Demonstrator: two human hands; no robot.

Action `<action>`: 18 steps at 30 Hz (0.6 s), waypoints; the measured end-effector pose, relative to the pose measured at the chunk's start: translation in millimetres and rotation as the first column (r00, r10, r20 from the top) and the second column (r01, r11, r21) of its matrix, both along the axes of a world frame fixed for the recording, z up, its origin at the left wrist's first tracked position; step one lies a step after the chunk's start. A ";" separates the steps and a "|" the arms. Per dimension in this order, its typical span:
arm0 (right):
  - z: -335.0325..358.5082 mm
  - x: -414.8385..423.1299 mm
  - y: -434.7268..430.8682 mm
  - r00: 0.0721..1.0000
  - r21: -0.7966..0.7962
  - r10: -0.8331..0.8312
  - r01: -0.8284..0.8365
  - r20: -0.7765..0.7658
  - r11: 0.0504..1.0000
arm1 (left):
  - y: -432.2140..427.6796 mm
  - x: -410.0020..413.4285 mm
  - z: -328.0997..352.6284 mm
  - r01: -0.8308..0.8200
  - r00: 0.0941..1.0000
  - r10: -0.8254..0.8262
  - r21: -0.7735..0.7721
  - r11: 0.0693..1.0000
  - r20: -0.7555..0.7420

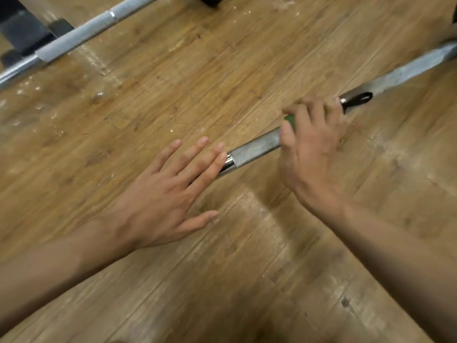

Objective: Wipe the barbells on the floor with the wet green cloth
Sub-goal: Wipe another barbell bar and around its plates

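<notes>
My right hand [311, 134] is curled tight round the wet green cloth [289, 121], which is wrapped on the long grey steel barbell shaft [257, 146]. The shaft lies diagonally on the scuffed brown wood-plank floor [222, 268], running from near-left under my hands to far-right. Only a sliver of green shows btw thumb and fingers; the rest is buried in the fist. My left hand [173, 191] is flat, fingers straight and spread, tips resting on the smooth shiny section just left of the knurled patch, w/ nothing held. Just right of my right fist a black looped piece [358, 99] sits at the bar; strap or clip, can't tell through the blur. A second grey steel barbell [81, 35] lies well apart at far left, beside a dark frame [22, 33]. Handling, as I judge it: the bar is heavy, rigid and round, so it'll roll rather than lift, and the flat left hand works as a stop. The knurl will snag the soft cloth, and smooth chrome goes slick when wet. Best hold is cloth fully round the shaft, squeeze and slide, not a pinch at one edge.
</notes>
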State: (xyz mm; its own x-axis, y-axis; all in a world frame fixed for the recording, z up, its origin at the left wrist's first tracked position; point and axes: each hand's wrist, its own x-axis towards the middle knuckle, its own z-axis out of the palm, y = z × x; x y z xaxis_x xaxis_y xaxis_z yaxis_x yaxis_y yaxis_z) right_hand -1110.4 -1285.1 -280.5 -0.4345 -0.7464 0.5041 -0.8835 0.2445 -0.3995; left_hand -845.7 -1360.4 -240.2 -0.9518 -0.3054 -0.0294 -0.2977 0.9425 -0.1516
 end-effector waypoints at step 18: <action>-10.0 51.6 -24.0 0.956 0.063 0.275 -0.269 -0.108 0.961 | -40.3 1.5 0.0 -0.001 0.998 0.010 0.160 0.987 -0.058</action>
State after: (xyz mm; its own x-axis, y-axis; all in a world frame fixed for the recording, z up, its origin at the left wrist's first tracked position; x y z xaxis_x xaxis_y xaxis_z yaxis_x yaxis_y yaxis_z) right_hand -1058.8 -1309.1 -290.5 -0.1535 -0.8523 0.5000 -0.9582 0.0048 -0.2860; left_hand -844.2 -1400.7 -240.2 -0.9516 -0.3064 -0.0228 -0.3068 0.9516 0.0185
